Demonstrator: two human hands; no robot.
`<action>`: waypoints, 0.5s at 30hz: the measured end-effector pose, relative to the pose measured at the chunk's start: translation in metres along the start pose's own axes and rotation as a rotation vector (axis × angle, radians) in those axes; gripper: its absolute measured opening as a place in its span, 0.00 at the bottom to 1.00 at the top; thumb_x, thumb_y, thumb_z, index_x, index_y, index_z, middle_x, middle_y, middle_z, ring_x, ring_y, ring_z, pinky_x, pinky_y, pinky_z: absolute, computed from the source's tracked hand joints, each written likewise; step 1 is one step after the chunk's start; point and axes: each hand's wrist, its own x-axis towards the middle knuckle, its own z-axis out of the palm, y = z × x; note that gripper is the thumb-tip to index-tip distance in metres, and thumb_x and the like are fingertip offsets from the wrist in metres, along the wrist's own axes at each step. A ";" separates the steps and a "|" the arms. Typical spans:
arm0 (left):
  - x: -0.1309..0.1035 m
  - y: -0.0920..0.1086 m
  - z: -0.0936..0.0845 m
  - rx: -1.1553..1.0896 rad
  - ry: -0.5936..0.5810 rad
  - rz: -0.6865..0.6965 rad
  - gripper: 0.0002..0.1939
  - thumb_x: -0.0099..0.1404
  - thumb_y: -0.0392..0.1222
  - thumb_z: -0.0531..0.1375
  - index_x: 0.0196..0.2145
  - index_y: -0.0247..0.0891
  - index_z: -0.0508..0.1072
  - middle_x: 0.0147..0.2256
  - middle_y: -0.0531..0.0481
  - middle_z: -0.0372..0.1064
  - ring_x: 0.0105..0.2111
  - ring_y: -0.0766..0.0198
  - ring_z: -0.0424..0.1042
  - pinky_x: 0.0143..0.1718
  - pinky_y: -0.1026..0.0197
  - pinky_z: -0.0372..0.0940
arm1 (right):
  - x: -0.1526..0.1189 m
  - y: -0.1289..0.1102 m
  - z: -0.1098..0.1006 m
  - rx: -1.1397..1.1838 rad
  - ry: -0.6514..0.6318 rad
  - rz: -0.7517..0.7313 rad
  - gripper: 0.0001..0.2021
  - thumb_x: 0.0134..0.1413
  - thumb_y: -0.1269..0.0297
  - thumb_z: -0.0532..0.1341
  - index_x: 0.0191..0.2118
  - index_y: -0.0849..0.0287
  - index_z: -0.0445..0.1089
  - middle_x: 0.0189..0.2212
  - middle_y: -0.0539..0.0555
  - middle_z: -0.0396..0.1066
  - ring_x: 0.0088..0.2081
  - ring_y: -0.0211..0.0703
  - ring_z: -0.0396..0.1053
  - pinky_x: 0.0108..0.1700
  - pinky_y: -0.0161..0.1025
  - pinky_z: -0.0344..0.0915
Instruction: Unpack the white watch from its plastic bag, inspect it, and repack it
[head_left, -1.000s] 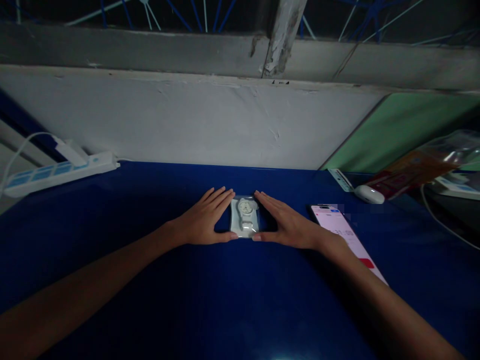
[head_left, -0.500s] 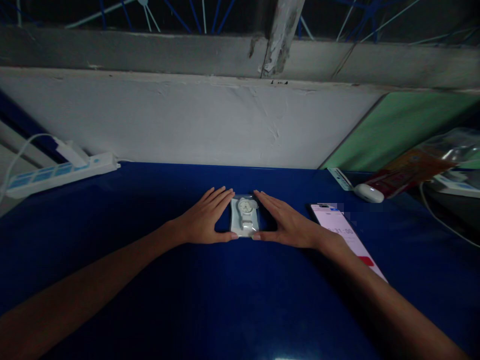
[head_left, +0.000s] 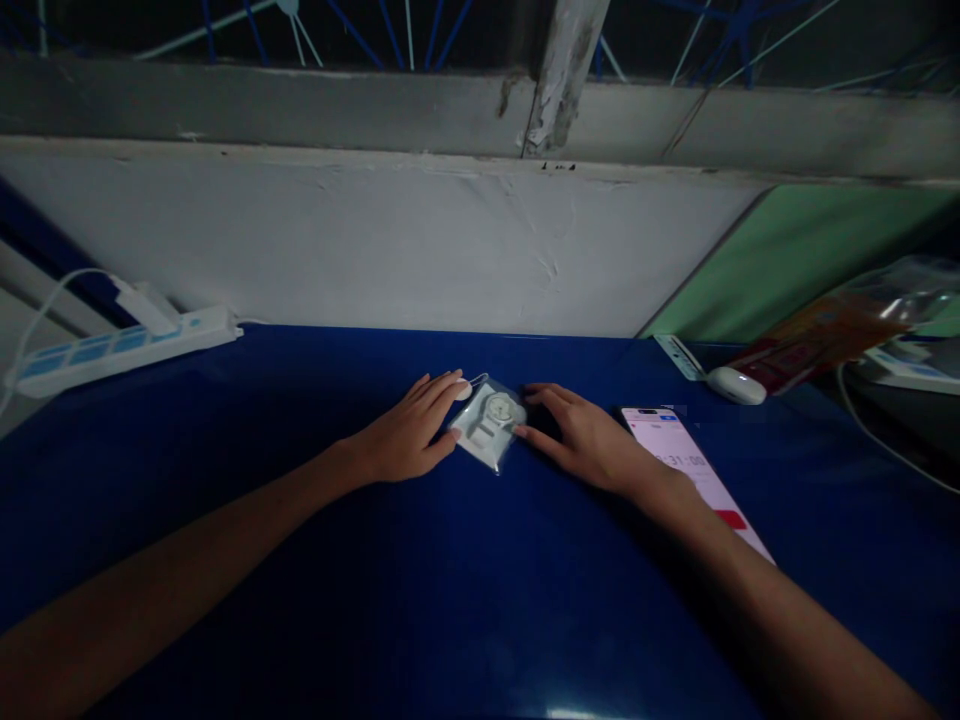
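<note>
A clear plastic packet holding a white wristwatch has turned on the blue table since half a second earlier, its near edge giving way to a corner that points toward the person. A round white piece with a thin loop now shows at the packet's far left, and both thumbs have shifted forward from the near corners.

The packet lies flat between the person's two bare hands. At left, the left hand is spread, its thumb tip at the packet's left corner and its fingertips by the round white piece; whether they press on it cannot be told. At right, the right hand is half-curled, a wide gap between thumb and fingers, with the thumb tip against the packet's right edge and the forefinger near its upper right side. Neither hand's fingers are closed around the packet. The watch dial sits toward the far right of the packet, nearer the right fingertips.

Beside the right forearm lies a smartphone, its screen lit; a white power strip rests at far left.
</note>
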 end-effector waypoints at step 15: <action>0.001 -0.007 0.007 -0.032 0.035 -0.029 0.39 0.67 0.56 0.57 0.66 0.29 0.53 0.65 0.29 0.52 0.68 0.45 0.49 0.66 0.38 0.47 | 0.000 0.012 -0.002 -0.039 -0.084 -0.082 0.38 0.61 0.43 0.57 0.68 0.63 0.54 0.66 0.68 0.57 0.66 0.62 0.55 0.65 0.62 0.56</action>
